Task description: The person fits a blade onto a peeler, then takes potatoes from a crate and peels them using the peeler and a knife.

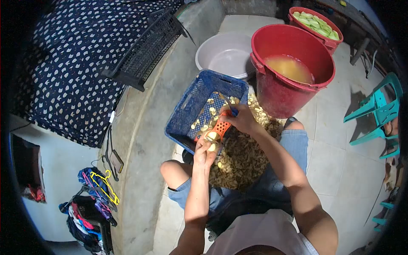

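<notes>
My left hand (205, 152) is closed around pale yellow, round peeled pieces (213, 136), at the near end of an orange perforated plastic piece (221, 126). My right hand (243, 120) is closed on a blue-handled knife (234, 111), its thin blade seeming to point up and left; its fingers also touch the orange piece's far end. Both hands are over the near right edge of a blue plastic crate (180, 111), with scattered yellow pieces inside. Below my right forearm, a heap of brownish peelings and pale pieces (244, 159) lies between my legs.
A red bucket (276, 100) with cloudy yellowish liquid stands ahead right, beside a grey basin (216, 53). Behind is a red tub (329, 42) of pale green pieces. A black crate (146, 46) rests on the left ledge; a green chair (378, 112) stands right.
</notes>
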Demonstrator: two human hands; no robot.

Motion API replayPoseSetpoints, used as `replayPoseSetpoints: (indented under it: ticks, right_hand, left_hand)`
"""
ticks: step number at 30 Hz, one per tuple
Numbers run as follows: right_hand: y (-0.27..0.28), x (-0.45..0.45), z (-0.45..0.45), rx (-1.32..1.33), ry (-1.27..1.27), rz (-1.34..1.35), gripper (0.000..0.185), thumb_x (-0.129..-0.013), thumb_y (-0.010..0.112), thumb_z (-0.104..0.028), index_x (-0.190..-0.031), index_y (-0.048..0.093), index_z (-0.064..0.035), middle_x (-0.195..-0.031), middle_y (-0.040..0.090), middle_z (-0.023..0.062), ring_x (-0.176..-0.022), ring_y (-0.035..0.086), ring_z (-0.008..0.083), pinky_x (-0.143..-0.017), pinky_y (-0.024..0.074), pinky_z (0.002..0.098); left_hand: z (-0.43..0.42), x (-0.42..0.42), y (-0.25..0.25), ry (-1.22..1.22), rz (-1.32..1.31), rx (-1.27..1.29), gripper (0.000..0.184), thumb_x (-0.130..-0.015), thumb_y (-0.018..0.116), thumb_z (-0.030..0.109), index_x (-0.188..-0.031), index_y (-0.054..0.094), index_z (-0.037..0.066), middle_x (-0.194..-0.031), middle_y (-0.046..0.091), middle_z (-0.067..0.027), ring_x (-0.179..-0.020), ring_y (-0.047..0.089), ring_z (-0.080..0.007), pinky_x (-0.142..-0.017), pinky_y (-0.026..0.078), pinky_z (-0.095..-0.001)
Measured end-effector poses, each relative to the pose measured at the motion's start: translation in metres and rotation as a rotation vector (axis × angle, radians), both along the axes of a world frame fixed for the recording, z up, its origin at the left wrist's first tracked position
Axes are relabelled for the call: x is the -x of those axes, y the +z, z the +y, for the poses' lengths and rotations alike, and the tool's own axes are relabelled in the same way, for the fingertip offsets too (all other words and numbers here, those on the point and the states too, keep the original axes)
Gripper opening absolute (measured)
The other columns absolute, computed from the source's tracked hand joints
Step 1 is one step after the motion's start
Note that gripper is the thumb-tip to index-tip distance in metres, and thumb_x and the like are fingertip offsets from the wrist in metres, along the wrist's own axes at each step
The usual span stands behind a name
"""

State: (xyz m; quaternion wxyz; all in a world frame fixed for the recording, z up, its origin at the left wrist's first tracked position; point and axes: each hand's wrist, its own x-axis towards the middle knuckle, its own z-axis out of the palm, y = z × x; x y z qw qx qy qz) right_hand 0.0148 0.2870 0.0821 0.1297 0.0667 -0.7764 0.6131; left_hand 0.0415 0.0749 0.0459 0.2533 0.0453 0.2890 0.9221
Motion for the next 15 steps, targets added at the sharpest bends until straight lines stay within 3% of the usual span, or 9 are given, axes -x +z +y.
replayPoseSetpoints:
  ticks: [4,8,11,13,14,15]
  right_hand:
    - [0.008,-0.002,0.002,0.021,0.022,-0.008,0.024,-0.075,0.075,-0.02,-0.088,0.069,-0.0012,-0.079,0.07,0.0081,-0.075,0.064,0.0137,-0.072,0.0498,0.0316]
    - [0.018,-0.001,0.007,0.052,0.084,0.132,0.021,-0.075,0.073,-0.019,-0.088,0.069,-0.0022,-0.077,0.069,0.0083,-0.074,0.064,0.014,-0.07,0.0496,0.0326]
    - [0.005,0.006,0.024,0.038,0.174,0.05,0.019,-0.075,0.073,-0.018,-0.086,0.068,-0.0025,-0.076,0.069,0.0078,-0.072,0.063,0.0131,-0.069,0.0492,0.0336]
    - [-0.011,0.022,0.043,-0.108,0.027,-0.014,0.019,-0.076,0.073,-0.019,-0.084,0.067,-0.0028,-0.074,0.067,0.0068,-0.072,0.061,0.0113,-0.07,0.0485,0.0333]
    - [-0.005,0.018,0.046,0.06,0.043,-0.181,0.02,-0.076,0.073,-0.02,-0.081,0.066,-0.0024,-0.073,0.067,0.0087,-0.07,0.062,0.0129,-0.069,0.0484,0.0329]
    - [-0.003,0.014,0.037,0.06,0.039,-0.177,0.02,-0.076,0.073,-0.02,-0.081,0.066,-0.0024,-0.073,0.067,0.0087,-0.07,0.062,0.0129,-0.069,0.0484,0.0329]
  left_hand:
    - [-0.006,0.003,-0.005,-0.008,0.096,0.189,0.064,-0.07,0.078,0.004,-0.127,0.049,-0.004,-0.116,0.062,-0.0146,-0.103,0.063,-0.0245,-0.091,0.051,-0.0352]
    - [-0.003,0.004,-0.007,-0.047,0.123,0.165,0.064,-0.069,0.079,0.005,-0.126,0.05,-0.004,-0.116,0.062,-0.0145,-0.102,0.064,-0.0241,-0.087,0.053,-0.0342]
    - [-0.002,0.002,-0.006,-0.065,0.183,0.138,0.066,-0.069,0.08,0.008,-0.127,0.05,-0.004,-0.117,0.062,-0.0151,-0.101,0.064,-0.0238,-0.084,0.054,-0.0338]
    - [0.0,0.002,-0.004,-0.078,0.055,-0.064,0.068,-0.07,0.082,0.014,-0.126,0.05,-0.004,-0.117,0.062,-0.0148,-0.1,0.063,-0.0227,-0.081,0.054,-0.0326]
    - [-0.001,0.003,-0.005,-0.058,0.062,-0.074,0.071,-0.07,0.084,0.022,-0.126,0.049,-0.005,-0.116,0.062,-0.0145,-0.099,0.063,-0.0219,-0.081,0.053,-0.0316]
    - [0.0,0.007,-0.008,-0.063,0.066,-0.075,0.071,-0.07,0.084,0.022,-0.126,0.049,-0.005,-0.116,0.062,-0.0145,-0.099,0.063,-0.0219,-0.081,0.053,-0.0316]
